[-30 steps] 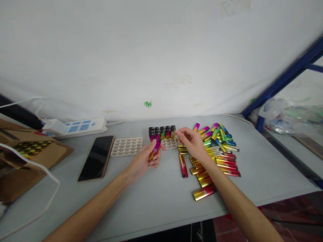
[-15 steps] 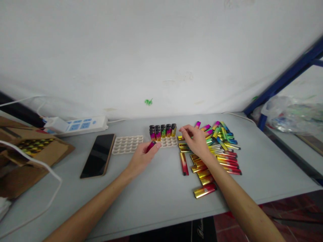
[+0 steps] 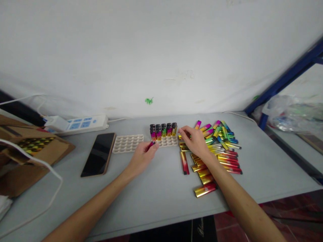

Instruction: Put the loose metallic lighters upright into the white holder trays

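Note:
My left hand (image 3: 141,158) is closed around a pink and gold lighter (image 3: 151,145), its dark tip poking out just left of a white socket tray (image 3: 169,141). Several lighters (image 3: 164,129) stand upright in that tray's back rows. My right hand (image 3: 195,141) hovers over the left edge of a pile of loose coloured lighters (image 3: 219,148), fingers curled in a pinch near a gold one; what it grips, if anything, is hidden. One red lighter (image 3: 184,163) lies apart on the grey table (image 3: 156,188).
A second socket tray (image 3: 127,143) lies left of the first, with a black phone (image 3: 98,154) beside it. A white power strip (image 3: 75,123) sits by the wall. A cardboard box (image 3: 27,151) and white cable (image 3: 45,174) occupy the left. A blue frame (image 3: 285,80) stands right.
My left hand moved forward toward the tray and turned the lighter so only its tip shows. My right hand lowered slightly onto the pile's edge.

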Demonstrator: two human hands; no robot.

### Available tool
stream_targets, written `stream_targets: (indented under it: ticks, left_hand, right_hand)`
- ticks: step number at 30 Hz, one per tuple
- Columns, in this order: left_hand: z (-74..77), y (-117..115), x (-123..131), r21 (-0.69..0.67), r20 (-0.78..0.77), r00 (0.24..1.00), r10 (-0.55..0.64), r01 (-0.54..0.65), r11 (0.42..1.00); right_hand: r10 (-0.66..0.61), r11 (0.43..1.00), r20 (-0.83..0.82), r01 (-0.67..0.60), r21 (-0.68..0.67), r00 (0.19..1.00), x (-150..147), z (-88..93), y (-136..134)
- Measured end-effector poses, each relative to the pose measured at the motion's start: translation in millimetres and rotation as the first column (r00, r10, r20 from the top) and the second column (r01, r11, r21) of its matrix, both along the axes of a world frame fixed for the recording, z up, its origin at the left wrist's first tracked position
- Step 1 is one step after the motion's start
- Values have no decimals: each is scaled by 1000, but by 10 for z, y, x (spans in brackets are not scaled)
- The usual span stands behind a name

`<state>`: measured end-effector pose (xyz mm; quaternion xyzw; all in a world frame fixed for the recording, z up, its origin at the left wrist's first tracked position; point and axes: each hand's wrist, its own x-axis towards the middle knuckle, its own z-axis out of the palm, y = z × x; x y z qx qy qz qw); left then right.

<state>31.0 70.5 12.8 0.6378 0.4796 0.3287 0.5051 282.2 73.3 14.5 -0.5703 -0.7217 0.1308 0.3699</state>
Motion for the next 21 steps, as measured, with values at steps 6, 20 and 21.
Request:
stream_targets:
  ticks: [6, 20, 21]
  left_hand:
    - [-8, -6, 25, -28, 63, 998, -23, 24, 999]
    - [115, 72, -44, 201, 48, 999, -13, 3, 980]
    - [146, 82, -54, 282, 20, 1000, 7, -12, 959]
  right_hand:
    - [36, 999, 3, -36, 2, 999, -15, -13, 9]
    - [212, 975, 103, -204, -84, 972, -83, -268, 45]
    - [217, 974, 117, -206, -98, 969, -89, -277, 58]
